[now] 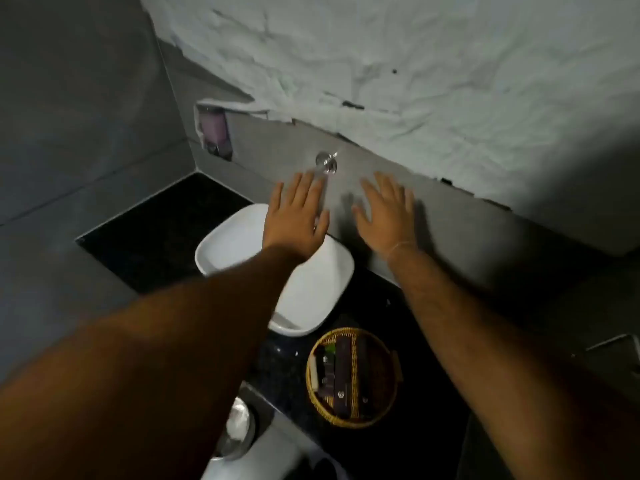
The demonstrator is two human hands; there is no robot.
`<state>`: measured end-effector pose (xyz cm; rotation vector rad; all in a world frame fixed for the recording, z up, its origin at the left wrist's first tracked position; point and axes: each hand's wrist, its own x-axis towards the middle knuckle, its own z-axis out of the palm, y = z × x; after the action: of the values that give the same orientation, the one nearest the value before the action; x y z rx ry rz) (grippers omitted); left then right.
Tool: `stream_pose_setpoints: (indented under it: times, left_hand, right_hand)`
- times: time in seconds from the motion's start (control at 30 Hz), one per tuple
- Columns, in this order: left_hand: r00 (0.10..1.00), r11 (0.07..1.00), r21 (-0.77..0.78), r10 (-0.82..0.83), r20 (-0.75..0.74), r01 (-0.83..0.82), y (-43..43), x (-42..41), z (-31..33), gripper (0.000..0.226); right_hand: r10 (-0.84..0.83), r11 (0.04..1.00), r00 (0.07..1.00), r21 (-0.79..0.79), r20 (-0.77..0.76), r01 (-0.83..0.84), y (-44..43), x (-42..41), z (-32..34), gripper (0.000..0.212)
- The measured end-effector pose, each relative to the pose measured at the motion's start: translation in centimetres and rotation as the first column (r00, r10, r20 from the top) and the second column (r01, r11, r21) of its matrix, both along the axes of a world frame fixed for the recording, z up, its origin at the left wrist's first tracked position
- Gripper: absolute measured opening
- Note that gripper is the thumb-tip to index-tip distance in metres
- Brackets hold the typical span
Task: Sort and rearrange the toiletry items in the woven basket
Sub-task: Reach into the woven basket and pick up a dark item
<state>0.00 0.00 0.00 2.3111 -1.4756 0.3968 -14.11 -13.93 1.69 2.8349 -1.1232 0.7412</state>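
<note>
Two hands reach forward with nothing in them, both well above and apart from the basket. Starting at the upper left of the frame, a recessed wall niche holds one pale purple dispenser; I cannot read any writing on it. At the bottom left of centre sits a round shiny container with something white inside, partly hidden behind my left forearm. Moving right, one white basin rests on the black countertop, and I see nothing inside its bowl. My left hand hovers over the basin's far rim, palm down, fingers spread and loose. Just above it, one chrome tap juts from the grey wall. My right hand is flat and splayed against that grey wall panel, gripping nothing. Lower down, right of centre, the woven basket stands on the countertop just beside the basin's near corner. Inside it lie several dark toiletry packets side by side lengthwise, roughly five, plus one pale soap-like bar along the left wall. Small light logos mark some packets, too small to read.
</note>
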Motion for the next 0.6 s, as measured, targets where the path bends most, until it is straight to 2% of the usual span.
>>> stream_pose_setpoints:
  times: [0.1,0.17,0.23,0.33,0.43,0.53,0.6]
  left_hand:
    - [0.997,0.985,0.169,-0.024,-0.077,0.036,3.4,-2.5,-7.8,0.068]
    - [0.991,0.964,0.26,-0.018,-0.129,0.051,6.2,-4.4,-12.9,0.069]
    - [0.983,0.939,0.336,-0.009,-0.185,0.072,7.7,-5.5,-16.2,0.07]
    - [0.982,0.906,0.415,-0.001,-0.189,0.081,9.9,-7.4,-20.1,0.071]
    - [0.978,0.886,0.453,0.001,-0.209,0.096,11.0,-8.6,-22.6,0.07]
    - [0.972,0.889,0.445,-0.002,-0.233,0.108,11.4,-9.3,-24.1,0.065]
    - [0.973,0.889,0.445,-0.006,-0.231,0.111,11.4,-9.5,-24.6,0.063]
  right_hand:
    - [-0.007,0.975,0.992,0.218,-0.123,0.034,3.3,-3.4,-8.7,0.053]
    - [-0.02,0.907,0.979,0.409,-0.201,0.103,6.5,-6.2,-14.4,0.048]
    - [-0.059,0.817,0.956,0.536,-0.287,0.211,8.3,-8.3,-18.6,0.045]
    - [-0.093,0.73,0.9,0.586,-0.426,0.353,10.6,-11.0,-23.3,0.042]
    - [-0.167,0.612,0.89,0.663,-0.424,0.431,11.6,-12.2,-25.9,0.051]
    - [-0.199,0.601,0.882,0.658,-0.426,0.453,12.2,-12.2,-27.2,0.068]
    - [-0.245,0.558,0.883,0.687,-0.4,0.466,12.3,-12.2,-27.7,0.072]
